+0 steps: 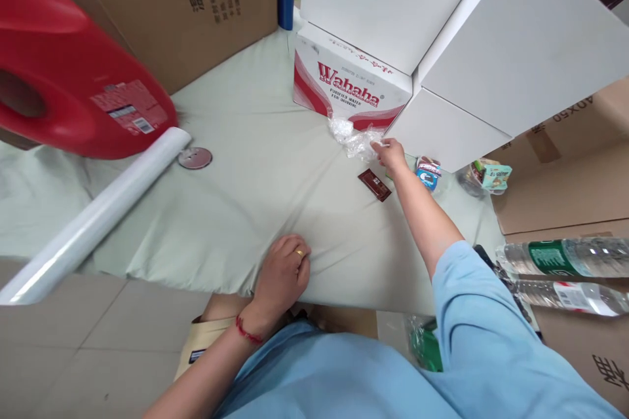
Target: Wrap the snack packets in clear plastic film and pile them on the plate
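Note:
In the head view my right hand [392, 154] reaches forward over the cloth-covered table, thumb and fingers pinched at the end of a crumpled clear plastic wrapper [361, 144]. The wrapper lies against the foot of a white and red Wahaha water carton [351, 85]. Just below that hand is a flat dark brown packet [375, 184]. A bit of something green shows beside my wrist, mostly hidden. My left hand [284, 270], with a gold ring and a red bracelet, rests curled near the table's front edge, with nothing visible in it.
To the left stand a red jug [73, 72], a white roll [98, 209] and a round disc [195, 158]. White boxes [383, 0] rise behind the carton. Small snack packs [428, 173], a plastic tub [484, 178] and two water bottles [597, 257] are at the right.

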`<state>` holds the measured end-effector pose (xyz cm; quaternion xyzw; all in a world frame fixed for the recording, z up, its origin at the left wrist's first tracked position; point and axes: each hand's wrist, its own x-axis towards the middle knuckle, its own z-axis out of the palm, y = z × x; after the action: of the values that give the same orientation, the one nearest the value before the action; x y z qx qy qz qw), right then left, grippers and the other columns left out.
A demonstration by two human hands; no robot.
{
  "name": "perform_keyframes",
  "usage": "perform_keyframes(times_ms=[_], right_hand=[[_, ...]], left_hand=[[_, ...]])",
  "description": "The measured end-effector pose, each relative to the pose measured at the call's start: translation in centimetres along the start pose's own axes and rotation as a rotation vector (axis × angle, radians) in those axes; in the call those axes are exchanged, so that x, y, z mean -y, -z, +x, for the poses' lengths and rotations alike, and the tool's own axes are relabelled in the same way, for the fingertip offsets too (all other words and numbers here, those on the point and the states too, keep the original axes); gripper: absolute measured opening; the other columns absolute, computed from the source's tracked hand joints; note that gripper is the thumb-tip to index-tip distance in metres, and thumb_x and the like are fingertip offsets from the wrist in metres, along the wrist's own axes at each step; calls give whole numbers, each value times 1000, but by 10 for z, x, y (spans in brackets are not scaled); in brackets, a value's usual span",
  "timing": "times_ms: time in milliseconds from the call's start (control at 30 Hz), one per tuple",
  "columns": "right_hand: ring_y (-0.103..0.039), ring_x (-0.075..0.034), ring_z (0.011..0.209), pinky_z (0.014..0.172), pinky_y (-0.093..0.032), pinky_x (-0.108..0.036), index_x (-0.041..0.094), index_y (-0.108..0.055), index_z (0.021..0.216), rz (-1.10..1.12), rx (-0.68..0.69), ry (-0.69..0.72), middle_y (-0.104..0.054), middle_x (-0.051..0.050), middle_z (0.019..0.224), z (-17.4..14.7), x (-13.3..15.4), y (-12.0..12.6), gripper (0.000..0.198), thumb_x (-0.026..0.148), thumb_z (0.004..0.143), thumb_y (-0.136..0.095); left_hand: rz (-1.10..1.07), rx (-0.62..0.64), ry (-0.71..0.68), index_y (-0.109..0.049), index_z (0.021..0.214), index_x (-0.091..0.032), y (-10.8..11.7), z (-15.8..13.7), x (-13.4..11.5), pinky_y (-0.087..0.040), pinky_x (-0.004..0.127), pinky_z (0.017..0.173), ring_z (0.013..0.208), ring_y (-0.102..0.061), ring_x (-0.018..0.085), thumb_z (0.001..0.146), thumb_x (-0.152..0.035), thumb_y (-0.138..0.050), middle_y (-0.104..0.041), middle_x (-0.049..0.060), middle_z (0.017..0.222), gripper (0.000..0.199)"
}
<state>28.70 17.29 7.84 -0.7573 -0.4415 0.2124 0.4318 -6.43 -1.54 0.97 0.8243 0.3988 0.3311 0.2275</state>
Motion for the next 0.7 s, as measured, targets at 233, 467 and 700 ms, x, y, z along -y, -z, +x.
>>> perform_keyframes(times_ms=[233, 467, 700], right_hand=[[-31, -7, 47, 44, -26, -19, 25, -56, 91, 634, 262, -92, -52, 8, 68, -102, 33, -14, 38, 52, 79, -80], [-14, -6, 36, 37, -18, -21, 23, -75, 114, 923, 707, -235, -36, 14, 43, -219, -1, -23, 42, 50, 83, -82], [-18, -7, 39, 41, -17, -21, 25, -73, 133, 908, 773, -258, -38, 13, 45, -222, -2, -30, 55, 47, 84, -83]], left_hand=[[-102, -155, 44, -65, 97, -23, -1, -2, -4, -57, 42, 90, 100, -67, 25, 95, -12, -49, -70, 7, 95, 19], [-532, -172, 384, -61, 110, -21, 11, -4, -5, -59, 33, 70, 79, -69, 17, 107, -51, -45, -69, 7, 103, 34], [-1122, -152, 549, -45, 146, -29, 10, 15, 6, -63, 43, 85, 115, -70, 25, 102, -71, -42, -63, 14, 144, 61]])
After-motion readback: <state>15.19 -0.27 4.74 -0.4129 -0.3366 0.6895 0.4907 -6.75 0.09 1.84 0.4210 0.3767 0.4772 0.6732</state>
